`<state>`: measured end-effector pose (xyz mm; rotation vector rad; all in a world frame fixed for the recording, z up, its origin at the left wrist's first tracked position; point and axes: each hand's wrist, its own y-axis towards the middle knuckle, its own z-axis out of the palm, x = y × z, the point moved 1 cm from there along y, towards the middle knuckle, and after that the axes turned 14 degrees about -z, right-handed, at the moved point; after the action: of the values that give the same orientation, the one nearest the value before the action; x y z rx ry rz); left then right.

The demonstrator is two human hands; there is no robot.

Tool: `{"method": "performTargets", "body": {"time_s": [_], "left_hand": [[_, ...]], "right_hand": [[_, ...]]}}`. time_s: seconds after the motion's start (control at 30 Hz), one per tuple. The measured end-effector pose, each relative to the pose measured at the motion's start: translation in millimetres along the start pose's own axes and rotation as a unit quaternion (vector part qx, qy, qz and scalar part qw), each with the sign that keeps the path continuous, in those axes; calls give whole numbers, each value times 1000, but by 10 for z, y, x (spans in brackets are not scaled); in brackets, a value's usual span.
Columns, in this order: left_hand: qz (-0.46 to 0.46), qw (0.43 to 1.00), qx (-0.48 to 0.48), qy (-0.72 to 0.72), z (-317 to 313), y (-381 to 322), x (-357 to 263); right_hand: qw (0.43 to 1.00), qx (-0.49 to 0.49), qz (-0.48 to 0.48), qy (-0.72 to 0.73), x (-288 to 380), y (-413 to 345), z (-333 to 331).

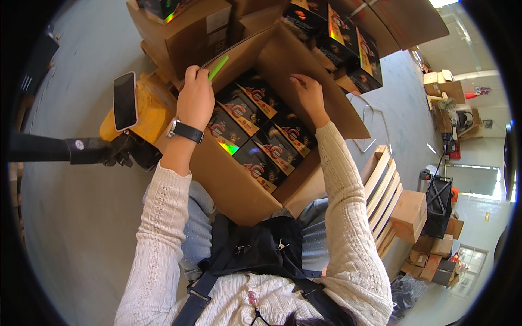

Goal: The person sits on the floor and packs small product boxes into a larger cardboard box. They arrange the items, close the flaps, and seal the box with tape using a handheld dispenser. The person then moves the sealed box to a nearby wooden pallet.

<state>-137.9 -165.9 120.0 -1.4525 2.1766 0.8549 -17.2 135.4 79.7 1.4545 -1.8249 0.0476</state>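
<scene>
An upright cardboard carton (232, 187) stands open before me, with several black and gold printed boxes (275, 148) packed flat in rows inside. My left hand (196, 95), with a black-strapped watch on its wrist, is over the carton's left wall. It grips a bright green tool (218, 68), perhaps a box cutter; whether a blade is out cannot be told. Over the right part of the carton, near its inner wall, is my right hand (308, 93), fingers loosely curled and holding nothing visible.
A phone (124, 101) rests on a yellow machine part (153, 108) at the left. More black boxes (346, 40) and a closed carton (191, 32) stand beyond the open one. Right of me are a wooden pallet (381, 195), a small carton (409, 214) and a bent metal frame (383, 118).
</scene>
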Motion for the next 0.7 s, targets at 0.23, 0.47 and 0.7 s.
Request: {"method": "performTargets", "body": {"time_s": [0.23, 0.47, 0.7], "left_hand": [[1, 1000, 0, 18, 71, -53, -18], [7, 1000, 15, -5, 184, -8, -146], [6, 996, 86, -30, -3, 91, 83]], "right_hand": [[918, -160, -44, -360, 511, 737, -1413], [972, 39, 231, 2, -694, 1037, -2010], [948, -117, 196, 222, -454, 260, -2802]]}}
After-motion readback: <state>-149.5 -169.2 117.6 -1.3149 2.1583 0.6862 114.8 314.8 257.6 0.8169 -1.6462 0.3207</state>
